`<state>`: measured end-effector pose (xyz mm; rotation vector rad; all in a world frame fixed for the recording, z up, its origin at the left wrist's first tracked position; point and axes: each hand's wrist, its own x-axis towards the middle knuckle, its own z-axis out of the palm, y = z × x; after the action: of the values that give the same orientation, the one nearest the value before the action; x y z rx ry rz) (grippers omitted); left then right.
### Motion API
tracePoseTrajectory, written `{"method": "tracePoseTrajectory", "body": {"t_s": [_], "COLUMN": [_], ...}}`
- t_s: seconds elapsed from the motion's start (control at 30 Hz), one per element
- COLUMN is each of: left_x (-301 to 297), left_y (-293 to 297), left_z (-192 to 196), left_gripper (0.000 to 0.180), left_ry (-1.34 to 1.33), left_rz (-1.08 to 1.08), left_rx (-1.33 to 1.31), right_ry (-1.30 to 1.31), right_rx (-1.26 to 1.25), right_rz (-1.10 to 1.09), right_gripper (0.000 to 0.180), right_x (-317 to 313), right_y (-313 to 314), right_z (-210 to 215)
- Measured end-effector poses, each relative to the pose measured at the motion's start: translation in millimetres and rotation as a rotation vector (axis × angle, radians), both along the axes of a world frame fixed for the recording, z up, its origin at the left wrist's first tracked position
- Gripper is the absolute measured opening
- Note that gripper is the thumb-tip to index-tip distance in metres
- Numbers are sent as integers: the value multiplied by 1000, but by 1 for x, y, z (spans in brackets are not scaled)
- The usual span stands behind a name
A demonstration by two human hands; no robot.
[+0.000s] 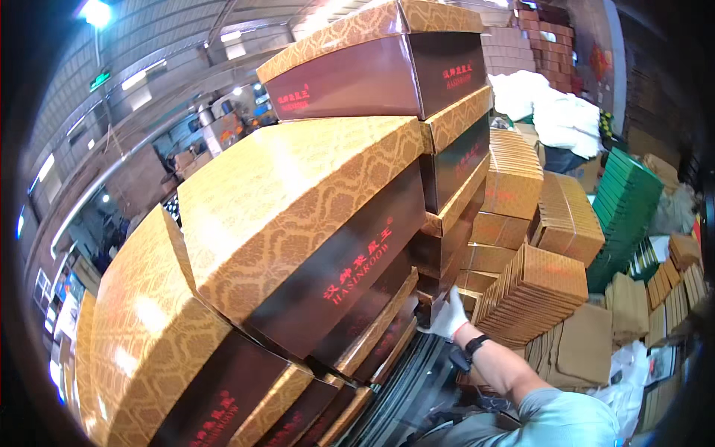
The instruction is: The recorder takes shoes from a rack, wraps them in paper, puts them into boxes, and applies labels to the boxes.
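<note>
Right grip (445, 319): white-gloved, black watch (477, 343) at the wrist; I see it at half past four, against the foot of a column of gold-lidded brown boxes (458, 164). Whether it holds one or only touches, I cannot tell.
Left grip: outside my view; state, I cannot tell.
Column: runs from one o'clock to past four.
Surroundings: large gold-lidded box (313, 249), nine o'clock; green stack (628, 201), three; white bundle (566, 119), two; tan cardboard stack (551, 276), near four.

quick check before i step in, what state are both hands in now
Left hand: not in view.
Right hand: gloved, at a stack of brown boxes; whether it grips cannot be told.
</note>
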<state>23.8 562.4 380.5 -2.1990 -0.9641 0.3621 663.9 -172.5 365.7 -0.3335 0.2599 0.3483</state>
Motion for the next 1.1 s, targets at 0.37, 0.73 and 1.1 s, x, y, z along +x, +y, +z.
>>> {"method": "tracePoseTrajectory", "body": {"t_s": [0.37,0.73,1.1], "left_x": [180,367,479], "left_y": [128,83,-21], "left_z": [-98,-111,-144], "left_gripper": [69,69,70], "left_ry": [-330,-208,-134], "left_rz": [-723,-737,-558], "left_rx": [-302,-295,-268], "right_ry": [-39,-4,-161], "right_rx": [-125,-81,170], "right_rz": [-153,-64,157], "right_gripper": [110,106,93], "right_x": [39,154,359], "right_y": [24,66,76], "right_z": [-18,-5,8]}}
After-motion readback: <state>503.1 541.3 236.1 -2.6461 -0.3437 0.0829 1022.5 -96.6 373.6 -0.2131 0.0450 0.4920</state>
